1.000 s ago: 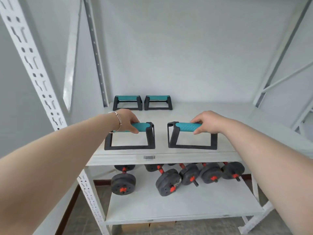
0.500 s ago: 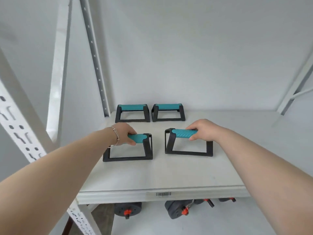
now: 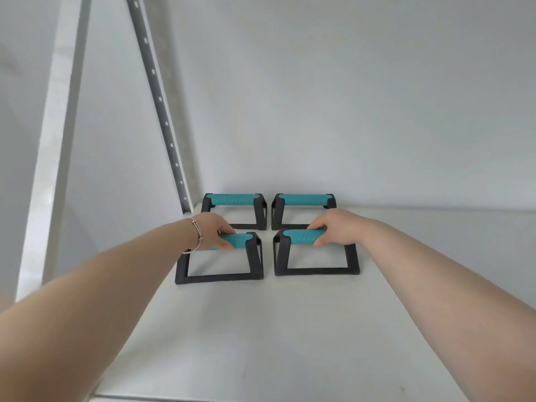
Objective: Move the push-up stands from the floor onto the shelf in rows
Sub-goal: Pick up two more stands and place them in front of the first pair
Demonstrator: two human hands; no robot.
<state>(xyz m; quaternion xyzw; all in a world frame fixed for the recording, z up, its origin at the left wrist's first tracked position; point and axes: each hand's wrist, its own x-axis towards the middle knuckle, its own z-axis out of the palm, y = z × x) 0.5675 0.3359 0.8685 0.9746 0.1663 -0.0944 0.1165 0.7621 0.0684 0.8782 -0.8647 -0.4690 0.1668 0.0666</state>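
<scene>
Fingers of left hand [image 3: 213, 235] and right hand [image 3: 338, 230] wrap teal-gripped black push-up stands [image 3: 220, 261], squaring a second row on the white shelf [image 3: 261, 329]; likely near release.

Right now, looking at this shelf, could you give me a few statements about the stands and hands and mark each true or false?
1. Four push-up stands sit on the shelf. True.
2. The left hand is closed on the front left stand. True.
3. The right hand is empty. False: it grips the front right stand.
4. The handles are red. False: they are teal.
5. The back left stand and back right stand stand side by side near the wall. True.
</scene>
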